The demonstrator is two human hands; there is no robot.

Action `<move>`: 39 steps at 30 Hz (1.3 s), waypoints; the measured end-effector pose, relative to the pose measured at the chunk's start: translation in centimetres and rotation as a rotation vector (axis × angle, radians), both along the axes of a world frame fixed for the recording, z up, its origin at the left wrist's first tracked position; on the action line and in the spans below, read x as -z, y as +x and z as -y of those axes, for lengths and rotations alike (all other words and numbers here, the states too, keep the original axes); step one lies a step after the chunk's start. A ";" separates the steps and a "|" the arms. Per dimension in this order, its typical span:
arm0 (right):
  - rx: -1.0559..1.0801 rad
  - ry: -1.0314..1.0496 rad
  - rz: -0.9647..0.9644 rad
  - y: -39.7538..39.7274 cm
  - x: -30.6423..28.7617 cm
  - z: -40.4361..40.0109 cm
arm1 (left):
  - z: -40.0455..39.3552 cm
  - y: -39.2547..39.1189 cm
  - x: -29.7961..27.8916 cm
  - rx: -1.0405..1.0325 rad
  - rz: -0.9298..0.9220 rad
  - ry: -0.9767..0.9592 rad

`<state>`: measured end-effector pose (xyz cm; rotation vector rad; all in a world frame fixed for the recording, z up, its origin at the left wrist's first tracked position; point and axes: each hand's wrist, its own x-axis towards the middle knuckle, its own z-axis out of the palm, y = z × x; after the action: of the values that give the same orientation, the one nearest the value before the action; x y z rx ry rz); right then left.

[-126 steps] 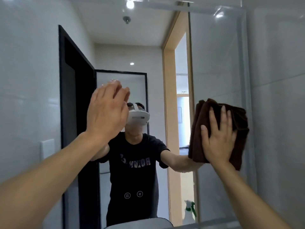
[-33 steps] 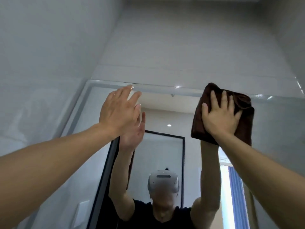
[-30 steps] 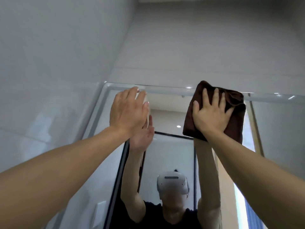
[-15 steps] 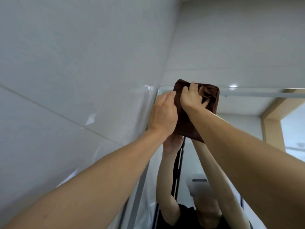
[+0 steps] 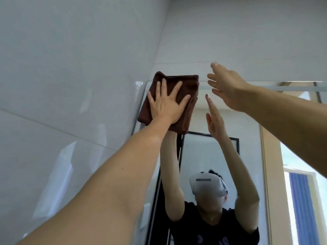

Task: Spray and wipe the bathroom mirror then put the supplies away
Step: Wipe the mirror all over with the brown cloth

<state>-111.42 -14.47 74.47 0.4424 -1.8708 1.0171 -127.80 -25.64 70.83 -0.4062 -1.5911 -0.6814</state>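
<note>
A folded dark brown cloth (image 5: 184, 85) lies flat against the top left corner of the bathroom mirror (image 5: 247, 131). My left hand (image 5: 166, 103) presses on it with fingers spread straight. My right hand (image 5: 224, 85) is raised to the right of the cloth, near the mirror's top edge, fingers straight and holding nothing. The mirror reflects a person in a black shirt with both arms raised. No spray bottle is in view.
A glossy white tiled wall (image 5: 70, 85) runs along the left and meets the mirror's left edge. More white tile (image 5: 247, 32) rises above the mirror. The mirror reflects a black-framed door (image 5: 237, 144) and a wooden door frame (image 5: 270, 165).
The cloth has passed from my right hand to my left hand at the mirror's top left corner. My right hand has let go and moved off to the right.
</note>
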 end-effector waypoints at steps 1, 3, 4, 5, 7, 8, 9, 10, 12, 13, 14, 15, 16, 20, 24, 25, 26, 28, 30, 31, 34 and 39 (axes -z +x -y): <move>0.017 0.051 -0.012 0.5 0.4 -0.4 | 0.6 -0.3 0.0 -0.019 0.039 0.032; 0.045 0.181 -0.050 1.5 1.2 -1.6 | 1.3 -0.7 0.0 -0.043 0.103 0.077; 0.060 0.231 -0.077 1.9 1.6 -2.2 | 1.3 -0.6 0.0 -0.046 0.126 0.086; 0.073 0.260 -0.103 2.3 1.9 -2.8 | 1.1 -0.3 0.0 -0.045 0.148 0.096; 0.124 0.282 -0.137 3.2 2.8 -3.8 | 0.0 0.6 0.5 -0.038 0.190 0.143; 0.156 0.290 -0.147 3.8 3.3 -4.4 | -0.9 1.2 0.9 -0.036 0.204 0.172; 0.192 0.303 -0.150 4.2 3.9 -5.1 | -2.1 1.9 1.4 -0.040 0.210 0.194; 0.229 0.317 -0.149 4.7 4.5 -5.9 | -3.6 2.8 1.9 -0.047 0.206 0.203; 0.314 0.323 -0.140 5.7 5.8 -8.0 | -6.9 4.8 3.0 -0.055 0.173 0.193; 0.362 0.331 -0.133 6.4 6.5 -9.0 | -8.6 6.0 3.4 -0.046 0.159 0.178; 0.414 0.344 -0.120 7.1 7.2 -10.1 | -10.3 7.3 3.7 -0.030 0.153 0.160; 0.466 0.352 -0.108 8.1 8.2 -11.2 | -12.3 8.7 4.0 -0.015 0.149 0.136; 0.506 0.351 -0.112 8.7 9.2 -11.9 | -14.0 9.8 4.5 -0.009 0.141 0.110; 0.527 0.131 -0.246 10.8 13.5 -14.9 | -22.0 14.6 8.6 -0.016 0.038 -0.122; 0.616 0.033 -0.338 9.9 17.9 -15.0 | -24.1 15.3 13.6 -0.136 -0.118 -0.456; 0.630 0.018 -0.334 9.3 18.8 -14.6 | -23.2 14.8 14.3 -0.152 -0.154 -0.503; 0.633 0.006 -0.333 8.8 19.7 -14.0 | -22.1 14.1 14.8 -0.160 -0.190 -0.546; 0.612 -0.001 -0.335 7.6 20.9 -12.6 | -19.0 12.5 15.6 -0.128 -0.232 -0.597; 0.537 0.015 -0.343 6.6 21.6 -10.9 | -15.0 10.4 16.4 -0.085 -0.216 -0.533; 0.471 0.010 -0.344 6.0 21.8 -10.2 | -12.8 9.2 16.8 -0.081 -0.195 -0.469; 0.317 -0.002 -0.307 5.0 22.7 -8.2 | -5.8 4.3 18.5 -0.163 -0.088 -0.268; 0.366 0.030 -0.197 5.8 25.6 -8.1 | 1.5 -0.5 23.4 -0.194 0.059 -0.015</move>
<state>-105.60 -6.37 48.91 0.1980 -1.7110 0.6759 -128.32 -27.12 47.44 -0.2410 -1.6674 -0.5372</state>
